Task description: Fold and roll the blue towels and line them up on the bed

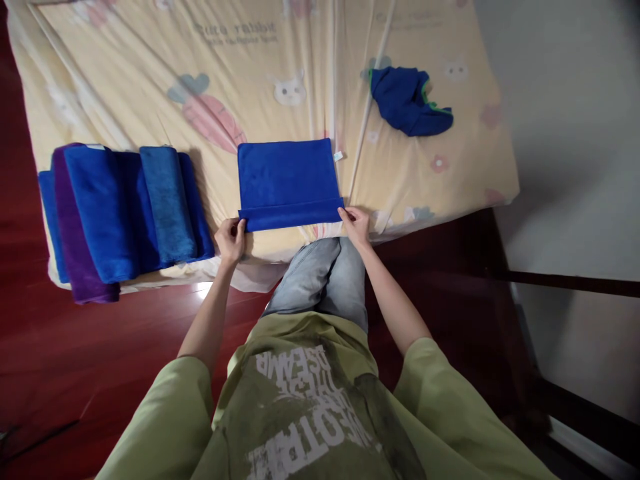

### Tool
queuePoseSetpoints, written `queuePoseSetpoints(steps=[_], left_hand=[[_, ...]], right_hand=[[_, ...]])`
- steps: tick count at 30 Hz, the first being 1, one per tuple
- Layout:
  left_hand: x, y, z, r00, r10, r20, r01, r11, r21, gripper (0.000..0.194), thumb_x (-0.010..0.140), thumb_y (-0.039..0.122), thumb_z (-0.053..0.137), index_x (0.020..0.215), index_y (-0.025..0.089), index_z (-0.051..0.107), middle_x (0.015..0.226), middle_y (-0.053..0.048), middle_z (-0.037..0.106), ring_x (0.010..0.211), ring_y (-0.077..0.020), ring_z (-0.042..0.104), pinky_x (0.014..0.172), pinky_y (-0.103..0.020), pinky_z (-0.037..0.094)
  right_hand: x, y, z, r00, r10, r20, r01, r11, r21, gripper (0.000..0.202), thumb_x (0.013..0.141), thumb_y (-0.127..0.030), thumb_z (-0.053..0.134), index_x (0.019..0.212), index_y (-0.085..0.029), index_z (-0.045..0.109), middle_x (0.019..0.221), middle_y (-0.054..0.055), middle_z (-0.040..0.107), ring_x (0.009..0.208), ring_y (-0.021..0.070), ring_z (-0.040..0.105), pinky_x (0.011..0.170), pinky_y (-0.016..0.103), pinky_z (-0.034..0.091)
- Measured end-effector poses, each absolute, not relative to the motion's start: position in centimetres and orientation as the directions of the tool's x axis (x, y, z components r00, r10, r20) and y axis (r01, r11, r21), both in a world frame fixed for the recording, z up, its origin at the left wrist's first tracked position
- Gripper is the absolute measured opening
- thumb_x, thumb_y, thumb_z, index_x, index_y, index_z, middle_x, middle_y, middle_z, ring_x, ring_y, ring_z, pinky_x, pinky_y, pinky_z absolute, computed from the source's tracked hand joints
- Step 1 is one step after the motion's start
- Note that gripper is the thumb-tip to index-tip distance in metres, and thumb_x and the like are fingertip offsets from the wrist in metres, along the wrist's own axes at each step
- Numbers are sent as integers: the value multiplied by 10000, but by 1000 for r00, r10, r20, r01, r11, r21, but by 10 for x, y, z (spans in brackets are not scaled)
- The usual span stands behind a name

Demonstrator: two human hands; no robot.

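A blue towel [287, 173] lies flat on the bed near its front edge, with its near edge turned over in a narrow fold. My left hand [230, 239] pinches the fold's left corner. My right hand [356, 224] pinches its right corner. A small white tag [339, 156] sticks out at the towel's far right corner.
The bed [150, 80] has a pale yellow sheet with cartoon prints. Several folded blue towels [127, 207] and a purple one [80, 267] lie draped over the bed's left front edge. A crumpled blue cloth [407, 100] lies at the back right. Dark red wooden floor [75, 360] surrounds the bed.
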State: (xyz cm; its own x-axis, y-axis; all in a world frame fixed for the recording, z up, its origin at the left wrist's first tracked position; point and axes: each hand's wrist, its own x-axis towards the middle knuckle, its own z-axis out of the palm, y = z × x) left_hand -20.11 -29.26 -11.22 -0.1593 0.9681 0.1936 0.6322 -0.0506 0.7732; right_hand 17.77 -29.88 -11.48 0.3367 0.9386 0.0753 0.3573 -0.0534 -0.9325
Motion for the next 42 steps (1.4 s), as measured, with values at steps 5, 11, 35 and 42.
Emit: queuePoseSetpoints(steps=[5, 11, 35, 42], left_hand=[[-199, -292, -114, -207, 963, 175, 580, -23, 815, 359, 953, 514, 588, 932, 171, 690, 825, -41, 698, 734, -157, 628, 726, -269, 491], [-198, -293, -109, -246, 956, 158, 534, -2, 846, 323, 911, 495, 645, 974, 181, 688, 802, -15, 681, 699, -140, 609, 690, -242, 489], [-198, -298, -113, -210, 952, 223, 552, -73, 831, 274, 937, 444, 612, 975, 186, 695, 887, -46, 706, 778, -162, 650, 743, -282, 520], [-198, -300, -115, -192, 947, 257, 591, -98, 800, 255, 960, 404, 570, 969, 188, 705, 870, -49, 687, 790, -169, 642, 742, -289, 506]], right_hand=[[177, -299, -120, 374, 924, 76, 377, -76, -923, 543, 822, -709, 693, 821, -165, 710, 728, 39, 672, 651, 167, 596, 658, 297, 519], [180, -299, -124, 399, 914, 78, 380, -88, -921, 537, 794, -706, 719, 841, -172, 721, 727, 41, 687, 657, 173, 617, 655, 297, 522], [182, -302, -124, 396, 915, 78, 355, -74, -932, 429, 760, -609, 778, 813, -190, 700, 725, 31, 691, 642, 166, 614, 640, 303, 526], [182, -302, -124, 386, 919, 83, 354, -64, -933, 387, 765, -573, 758, 797, -193, 693, 693, 23, 662, 617, 162, 586, 613, 298, 496]])
